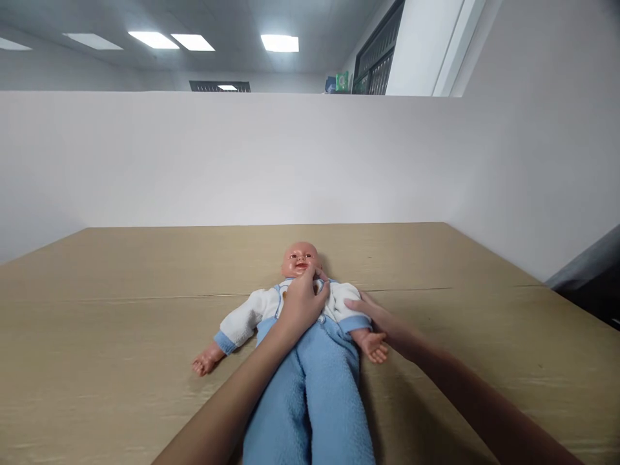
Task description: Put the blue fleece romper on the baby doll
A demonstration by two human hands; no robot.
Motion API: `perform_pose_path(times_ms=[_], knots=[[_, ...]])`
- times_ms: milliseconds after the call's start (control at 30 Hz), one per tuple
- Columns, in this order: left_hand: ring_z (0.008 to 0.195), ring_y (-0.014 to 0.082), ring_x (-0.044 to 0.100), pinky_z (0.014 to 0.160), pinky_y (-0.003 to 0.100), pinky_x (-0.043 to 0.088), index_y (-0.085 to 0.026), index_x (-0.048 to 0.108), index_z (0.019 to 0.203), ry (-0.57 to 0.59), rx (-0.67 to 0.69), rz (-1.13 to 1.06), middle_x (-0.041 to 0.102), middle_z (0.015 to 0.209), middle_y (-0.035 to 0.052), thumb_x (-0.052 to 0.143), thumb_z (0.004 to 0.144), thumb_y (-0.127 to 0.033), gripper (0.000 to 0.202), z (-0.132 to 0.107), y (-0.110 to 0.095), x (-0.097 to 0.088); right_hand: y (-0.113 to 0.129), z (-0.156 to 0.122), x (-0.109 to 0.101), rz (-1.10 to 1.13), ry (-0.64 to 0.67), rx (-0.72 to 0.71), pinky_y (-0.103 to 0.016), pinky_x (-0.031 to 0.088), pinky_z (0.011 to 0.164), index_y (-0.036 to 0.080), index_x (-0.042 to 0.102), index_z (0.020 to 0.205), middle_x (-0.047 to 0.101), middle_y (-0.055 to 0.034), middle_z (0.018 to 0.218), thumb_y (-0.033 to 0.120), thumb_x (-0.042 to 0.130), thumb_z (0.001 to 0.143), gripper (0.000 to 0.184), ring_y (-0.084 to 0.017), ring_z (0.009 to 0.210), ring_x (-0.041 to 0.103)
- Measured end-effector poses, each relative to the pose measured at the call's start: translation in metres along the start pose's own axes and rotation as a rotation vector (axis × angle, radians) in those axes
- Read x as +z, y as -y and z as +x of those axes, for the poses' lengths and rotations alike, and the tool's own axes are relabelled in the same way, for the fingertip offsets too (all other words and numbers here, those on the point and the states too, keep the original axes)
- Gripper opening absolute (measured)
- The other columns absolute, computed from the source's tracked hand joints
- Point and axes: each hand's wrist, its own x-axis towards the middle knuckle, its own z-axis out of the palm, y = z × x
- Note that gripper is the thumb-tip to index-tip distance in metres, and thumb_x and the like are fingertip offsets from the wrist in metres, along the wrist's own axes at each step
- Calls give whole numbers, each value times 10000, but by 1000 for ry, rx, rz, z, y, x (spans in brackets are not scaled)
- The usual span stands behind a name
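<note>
A baby doll (pixel 301 259) lies face up on the table, its head toward the far wall. It wears a fluffy white top (pixel 245 316) with blue cuffs and light blue bottoms (pixel 310 394). Across the doll's chest reaches my left hand (pixel 305 300), with its fingers closed at the collar just under the chin; part of the collar is hidden by it. My right hand (pixel 372 314) grips the sleeve and arm on the right side, thumb on top and fingers partly hidden behind. Both bare doll hands stick out from the cuffs. The doll's feet are out of view.
The wooden table (pixel 121 342) has a seam running across it. A white partition (pixel 232 158) stands along its far edge, with a wall at the right. Dark material (pixel 591 284) shows beyond the right edge. A green package (pixel 341 81) is visible far off.
</note>
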Motion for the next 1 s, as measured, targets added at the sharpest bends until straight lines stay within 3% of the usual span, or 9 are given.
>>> perform_pose_path(times_ms=[100, 133, 200, 333, 500, 633, 767, 867, 1000], knots=[[672, 169, 577, 652, 293, 313, -233, 627, 1002, 18, 20, 18, 637, 757, -35, 644, 944, -208, 66, -2, -1, 2, 5, -28, -34, 67, 138, 268, -292, 520, 460, 253, 732, 1317, 773, -8, 735, 469, 771, 858, 509, -217, 560, 703], [674, 170, 574, 652, 293, 308, -232, 627, 999, 24, 20, 22, 626, 746, -37, 648, 942, -209, 65, -2, -2, 2, 5, -35, -46, 79, 138, 357, -274, 464, 426, 270, 710, 1374, 748, 8, 696, 500, 785, 846, 581, -191, 498, 645], [683, 175, 575, 656, 292, 306, -234, 631, 1003, 34, 19, 33, 608, 730, -40, 660, 941, -226, 69, -3, -2, 2, 1, -47, -69, 102, 74, 410, -277, 479, 474, 268, 748, 1314, 771, -15, 788, 543, 814, 808, 579, -179, 549, 646], [714, 190, 595, 656, 290, 310, -244, 635, 1026, 41, 3, 73, 616, 747, -33, 696, 934, -290, 120, -3, -1, 1, -13, -59, -90, 77, -149, 297, -366, 608, 709, 245, 779, 1120, 804, -82, 999, 614, 833, 795, 494, -266, 862, 747], [758, 208, 632, 683, 301, 351, -246, 644, 1078, 70, 23, 154, 696, 851, -4, 780, 884, -355, 261, -4, -2, -1, -13, -68, -68, -45, -166, 196, -472, 613, 954, 256, 676, 1248, 787, -118, 1178, 632, 839, 831, 584, -324, 1060, 764], [785, 226, 649, 682, 310, 371, -242, 650, 1095, 90, 22, 192, 705, 865, 11, 764, 916, -389, 258, -3, -4, -3, -12, -70, -60, -189, -117, 114, -482, 622, 942, 248, 631, 1278, 777, -109, 1195, 556, 872, 841, 587, -319, 1047, 767], [976, 272, 681, 848, 368, 459, -239, 640, 1114, 40, 126, 235, 743, 972, 52, 629, 1032, -408, 188, -3, -2, -9, -20, -65, -79, -342, -99, 11, -491, 615, 949, 245, 657, 1257, 766, -98, 1211, 538, 858, 858, 534, -321, 1073, 749], [1168, 313, 646, 1021, 452, 440, -242, 628, 1121, -16, 200, 305, 754, 1143, 79, 570, 1073, -417, 191, -12, 2, -24, -24, -62, -88, -519, -124, -115, -525, 580, 1010, 253, 654, 1289, 733, -107, 1260, 491, 806, 909, 474, -334, 1154, 707], [1165, 308, 620, 1059, 477, 432, -257, 616, 1159, -66, 235, 349, 722, 1210, 70, 552, 1084, -440, 208, -40, 16, -52, -15, -66, -77, -786, -246, -302, -603, 481, 1126, 230, 626, 1363, 674, -157, 1346, 403, 774, 925, 493, -379, 1277, 615]])
